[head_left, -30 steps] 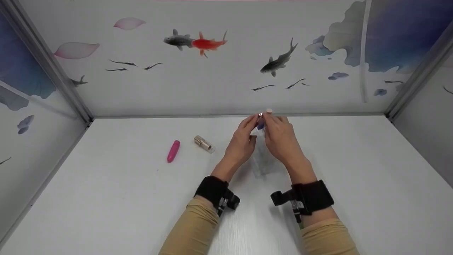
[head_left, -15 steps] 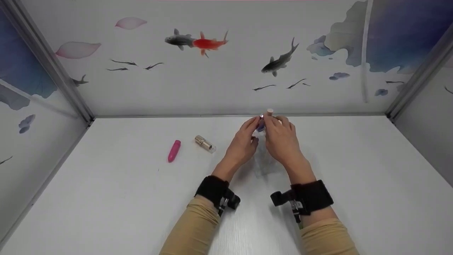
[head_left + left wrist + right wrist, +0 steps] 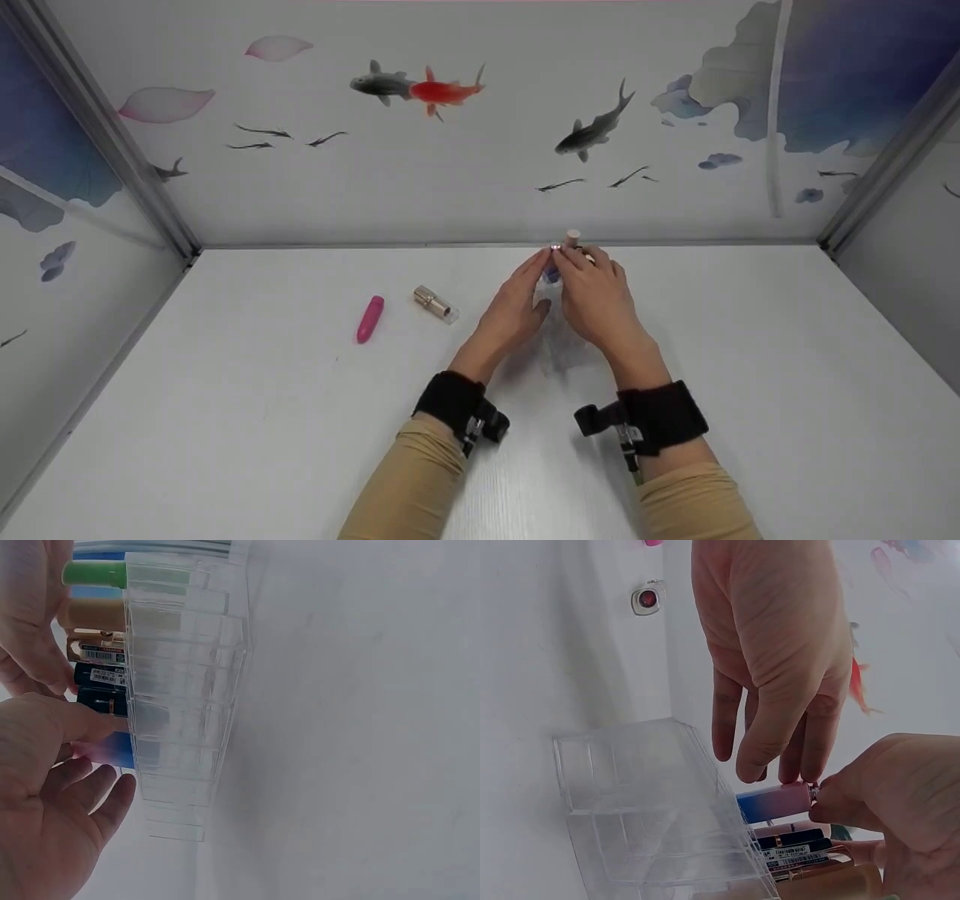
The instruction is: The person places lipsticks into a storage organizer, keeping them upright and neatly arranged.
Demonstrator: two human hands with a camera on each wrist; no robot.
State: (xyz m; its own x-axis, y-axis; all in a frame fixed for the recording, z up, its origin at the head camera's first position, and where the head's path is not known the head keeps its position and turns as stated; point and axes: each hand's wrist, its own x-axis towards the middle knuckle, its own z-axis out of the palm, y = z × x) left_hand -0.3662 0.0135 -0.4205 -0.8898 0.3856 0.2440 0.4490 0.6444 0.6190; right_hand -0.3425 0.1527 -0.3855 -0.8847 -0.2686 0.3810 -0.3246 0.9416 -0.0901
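Observation:
A lipstick tube (image 3: 776, 802), fading from blue to pink with a silvery end, stands at one slot of a clear lipstick organizer (image 3: 630, 765). My right hand (image 3: 600, 292) pinches the tube's silvery end between thumb and finger. From the other side my left hand (image 3: 510, 300) reaches over, its fingers fairly straight and their tips right at the tube's side. Beside this tube, other lipsticks fill neighbouring slots: dark ones (image 3: 101, 701), a gold one with a label (image 3: 97, 651), a tan one (image 3: 94, 613) and a green one (image 3: 94, 574). The slots nearest the left fingers hold nothing visible.
To the left on the white table (image 3: 225, 420) lie a bright pink tube (image 3: 370, 319) and a gold lipstick with a clear cap (image 3: 435, 304). A back wall (image 3: 480, 187) painted with fish rises close behind the organizer.
The blue-pink tube sits slightly lower between the hands. The left fingers have straightened a little and the left thumb has shifted down. The right hand has hardly moved.

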